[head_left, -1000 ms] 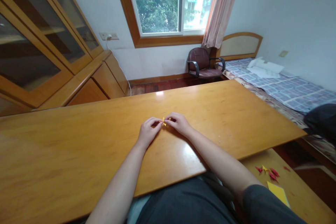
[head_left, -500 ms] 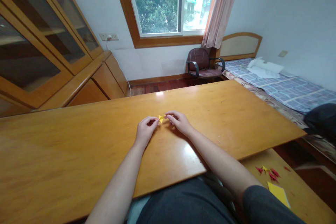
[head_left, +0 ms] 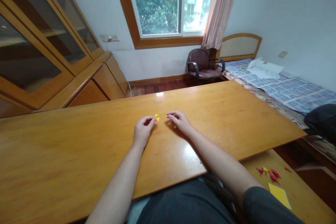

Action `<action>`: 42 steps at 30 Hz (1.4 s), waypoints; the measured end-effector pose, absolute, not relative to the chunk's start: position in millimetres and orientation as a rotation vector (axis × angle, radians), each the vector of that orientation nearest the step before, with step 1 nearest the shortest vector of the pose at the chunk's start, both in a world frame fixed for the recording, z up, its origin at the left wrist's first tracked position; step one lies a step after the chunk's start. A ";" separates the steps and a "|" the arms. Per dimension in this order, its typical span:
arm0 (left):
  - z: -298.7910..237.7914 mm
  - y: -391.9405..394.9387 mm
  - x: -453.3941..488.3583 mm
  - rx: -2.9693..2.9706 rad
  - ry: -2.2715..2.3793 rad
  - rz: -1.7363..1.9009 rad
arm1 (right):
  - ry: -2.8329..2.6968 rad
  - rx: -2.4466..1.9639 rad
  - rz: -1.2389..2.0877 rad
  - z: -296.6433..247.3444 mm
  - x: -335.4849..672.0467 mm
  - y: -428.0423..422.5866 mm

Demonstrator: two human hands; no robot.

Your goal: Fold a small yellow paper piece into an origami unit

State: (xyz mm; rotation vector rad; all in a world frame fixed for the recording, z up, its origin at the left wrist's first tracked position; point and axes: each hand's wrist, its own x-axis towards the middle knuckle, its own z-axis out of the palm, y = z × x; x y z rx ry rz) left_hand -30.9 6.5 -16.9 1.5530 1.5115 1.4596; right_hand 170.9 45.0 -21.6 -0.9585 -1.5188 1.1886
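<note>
My left hand (head_left: 144, 129) pinches one end of a small yellow origami crane (head_left: 157, 116) between thumb and fingertips. The crane is held just over the wooden table (head_left: 78, 154), and a thin pointed part of it sticks out to the right. My right hand (head_left: 181, 120) is just to the right of the crane, with a small gap between them. Its fingers are loosely bent and a little apart, and I see nothing in them.
On a lower surface at right lie several small red and yellow folded paper figures (head_left: 274, 174) and a stack of yellow paper (head_left: 279, 196). Beyond the table stand a brown chair (head_left: 201, 63), a bed (head_left: 283, 84) and a wooden cabinet (head_left: 97, 80).
My right hand has come off the crane, which it was touching before. My left hand has moved slightly left with the crane, so a gap has opened between the hands.
</note>
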 end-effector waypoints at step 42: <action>-24.6 8.8 -27.4 1.616 1.389 1.355 | -1.494 -0.979 1.264 -22.0 171.7 49.1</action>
